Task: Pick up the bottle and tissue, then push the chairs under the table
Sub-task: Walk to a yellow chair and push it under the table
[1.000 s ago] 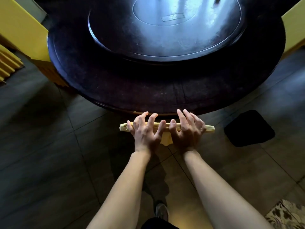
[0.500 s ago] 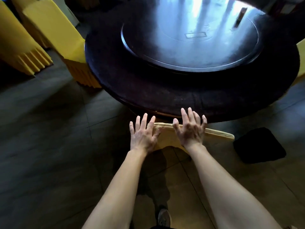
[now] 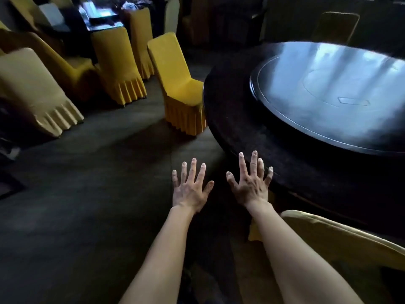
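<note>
Yellow cloth chair [image 3: 341,240] sat near right by the round dark bench [image 3: 236,119]; left grip [image 3: 190,190] and right grip [image 3: 252,186] spread wide, holding nothing.

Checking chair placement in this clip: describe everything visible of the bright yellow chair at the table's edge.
The chair wears a bright yellow fabric cover with a pleated skirt reaching the floor. Its tall, round-topped back stands upright, and the seat faces the dark round table, its front meeting the rim; whether it is tucked under cannot be told. Nothing else touches it.
</note>
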